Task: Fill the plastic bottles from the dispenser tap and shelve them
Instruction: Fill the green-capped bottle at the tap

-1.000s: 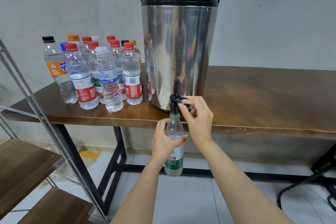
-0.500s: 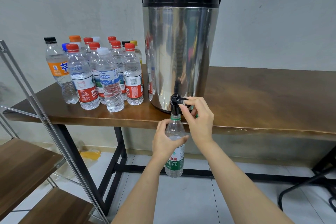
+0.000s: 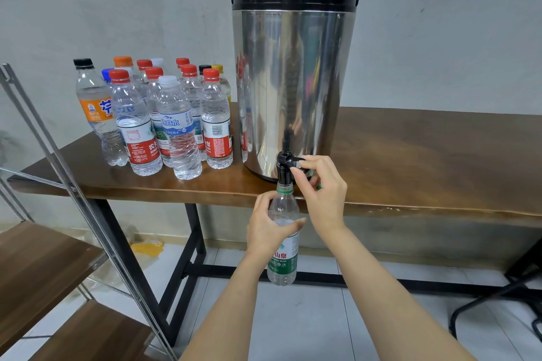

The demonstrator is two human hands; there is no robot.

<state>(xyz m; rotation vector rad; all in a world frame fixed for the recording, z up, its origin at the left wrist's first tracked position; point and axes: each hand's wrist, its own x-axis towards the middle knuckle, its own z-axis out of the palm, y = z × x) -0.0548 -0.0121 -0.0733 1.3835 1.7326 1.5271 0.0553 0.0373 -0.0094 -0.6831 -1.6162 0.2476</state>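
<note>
bottle [image 3: 283,265] is gripped under the near-edge tap [image 3: 284,173] by the left hand [image 3: 264,231], lever [image 3: 289,159] pinched by the right hand [image 3: 322,196]; filling is judged underway, shut-off needed once full.

A dark wooden table [image 3: 425,155] stands on black metal legs [image 3: 197,231]; on it a steel dispenser [image 3: 293,82] with a black lid sits close to the front edge; just beside it on the left stands a cluster of capped plastic bottles [image 3: 176,126], all upright; at far left a shelf [image 3: 38,261] of wooden boards in a metal frame stands on the pale tiled floor [image 3: 308,325].
</note>
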